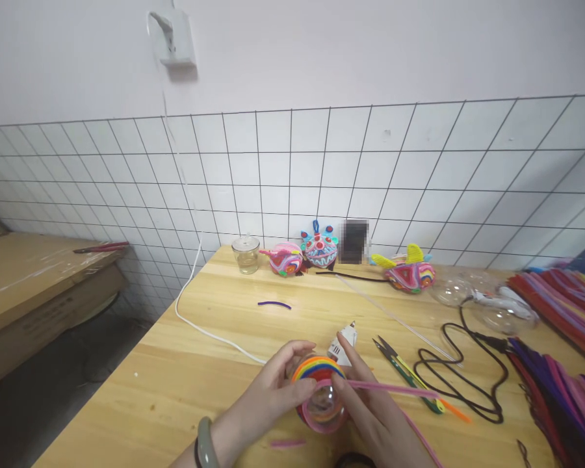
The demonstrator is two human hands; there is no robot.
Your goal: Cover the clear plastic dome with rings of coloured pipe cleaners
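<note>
A clear plastic ball (323, 404), partly covered with rainbow rows of pipe cleaner, is held between my two hands over the table. My left hand (280, 387), with a bangle at the wrist, is closed around its left side, thumb on the front. On the right side, my right hand (370, 413) presses a pink pipe cleaner (394, 388) to the ball with its thumb. One pink ring circles the bare clear part, and a loose length runs off to the right. Just behind my right fingers lies a white glue gun (342, 344), partly hidden.
Green-handled scissors (407, 374) and a coiled black cable (461, 370) lie at right. Pipe cleaner bundles (560, 396) and clear plastic balls (504, 315) are farther right. Along the wall stand a glass cup (246, 255) and decorated balls (320, 250). A white cord (214, 337) crosses the left side.
</note>
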